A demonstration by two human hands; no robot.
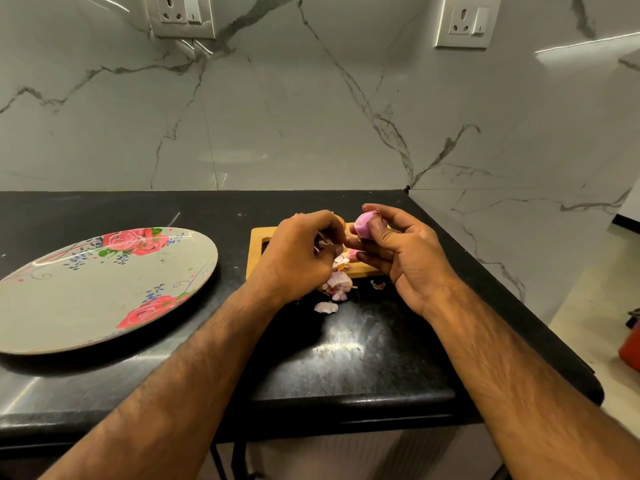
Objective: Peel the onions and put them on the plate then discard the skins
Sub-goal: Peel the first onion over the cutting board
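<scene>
Right hand (398, 251) has the onion (363, 226) up off the counter (346, 358), just above the far end of the board (258, 251). The grip is thumb on the near side and fingers curled round behind, so it's properly holding it. The onion looks pink and mostly bare, with a little flap of skin sticking up at the top.

Left hand (298, 258) is right beside it, fingers curled in, and the grip is narrow, pinching what looks like a thin strip (320, 239) of skin. Fingertips of both hands are nearly touching.

Skins (337, 284) sit in a loose pile at the near edge of the board and spill onto the counter, with one scrap a bit nearer and another off to the right. There's something pink on the board under the right fingers, can't tell if it's another onion or more peel.

The plate (69, 306), the flowery one with roses, sits on the counter to the left, well apart from the board. Two sockets (180, 15) on the marble wall behind.
</scene>
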